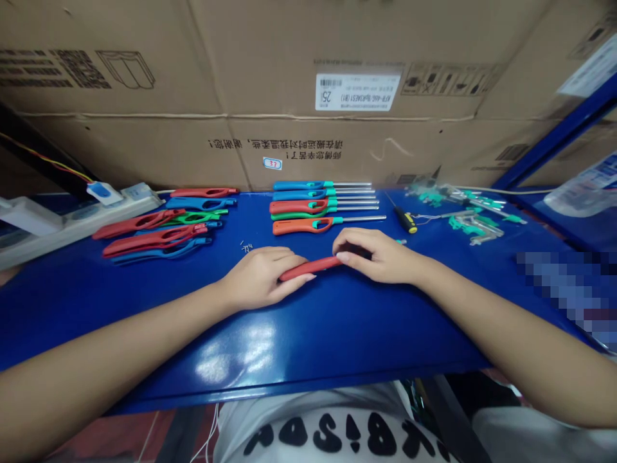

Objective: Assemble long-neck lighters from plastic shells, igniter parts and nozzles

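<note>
Both my hands press on one red lighter body (311, 267) lying flat on the blue table (144, 321). My left hand (260, 278) curls over its near end, fingers closed on it. My right hand (376, 256) covers the far end, fingers bent down onto it. A bit of teal shows past my right fingers. Behind them lies a row of assembled long-nosed lighters (318, 206) in blue, red, green and orange with metal tubes. To the left sits a pile of empty red, blue and green handle shells (164, 231).
A black-and-yellow screwdriver (403, 217) lies right of the lighters. Teal and metal inner parts (463, 212) are scattered at the back right. A white power strip (72, 215) runs along the left. Cardboard boxes (308, 96) wall off the back.
</note>
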A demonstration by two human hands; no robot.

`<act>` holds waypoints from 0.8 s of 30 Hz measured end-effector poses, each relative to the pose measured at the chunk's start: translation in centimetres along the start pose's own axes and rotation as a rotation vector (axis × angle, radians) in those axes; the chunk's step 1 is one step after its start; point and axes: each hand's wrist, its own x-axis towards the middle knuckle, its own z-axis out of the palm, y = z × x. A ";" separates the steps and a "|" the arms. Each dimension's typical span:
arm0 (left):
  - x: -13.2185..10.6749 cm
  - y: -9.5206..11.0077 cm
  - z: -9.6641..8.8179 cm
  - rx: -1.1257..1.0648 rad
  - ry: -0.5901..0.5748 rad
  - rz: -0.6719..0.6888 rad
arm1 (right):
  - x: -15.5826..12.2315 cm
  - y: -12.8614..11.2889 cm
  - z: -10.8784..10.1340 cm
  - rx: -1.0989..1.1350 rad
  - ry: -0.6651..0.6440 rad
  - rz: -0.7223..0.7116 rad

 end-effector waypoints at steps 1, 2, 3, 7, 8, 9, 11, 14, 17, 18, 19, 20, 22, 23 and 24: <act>0.0 0.0 0.0 0.008 -0.001 0.004 | 0.0 0.0 0.1 0.014 0.022 -0.027; 0.0 -0.1 0.1 0.010 -0.002 0.004 | 0.0 0.0 0.2 0.013 0.042 -0.050; 0.0 -0.2 0.2 0.006 -0.006 0.004 | 0.0 0.0 0.3 -0.001 0.057 -0.069; -0.1 -0.4 0.3 -0.017 -0.011 -0.005 | 0.0 -0.1 0.9 -0.115 0.102 -0.089; 0.0 -0.4 0.3 -0.023 -0.017 -0.015 | -0.1 -0.1 1.0 -0.150 0.110 -0.089; 0.0 -0.3 0.2 -0.029 -0.025 -0.026 | -0.1 -0.2 1.1 -0.179 0.116 -0.088; 0.1 0.0 0.1 -0.036 -0.049 -0.049 | -0.1 -0.3 1.3 -0.222 0.115 -0.089; 0.2 0.7 0.1 -0.029 -0.090 -0.080 | -0.1 -0.6 1.8 -0.256 0.091 -0.095; 0.2 1.1 0.3 -0.033 -0.116 -0.096 | 0.1 -0.8 2.0 -0.251 0.058 -0.102; 0.2 1.2 0.4 -0.039 -0.116 -0.099 | 0.1 -0.8 1.8 -0.245 0.046 -0.099; 0.2 1.1 0.5 -0.047 -0.112 -0.103 | 0.2 -0.8 1.5 -0.245 0.030 -0.094; 0.3 1.1 0.6 -0.052 -0.105 -0.111 | 0.1 -0.6 1.0 -0.252 0.013 -0.092; 0.3 0.8 0.7 -0.050 -0.083 -0.147 | 0.0 -0.1 -0.4 -0.295 -0.043 -0.082; 0.3 0.6 0.7 -0.042 -0.071 -0.168 | -0.2 0.3 -1.3 -0.323 -0.061 -0.089; 0.3 0.5 0.7 -0.030 -0.058 -0.189 | -0.4 0.7 -2.2 -0.355 -0.075 -0.072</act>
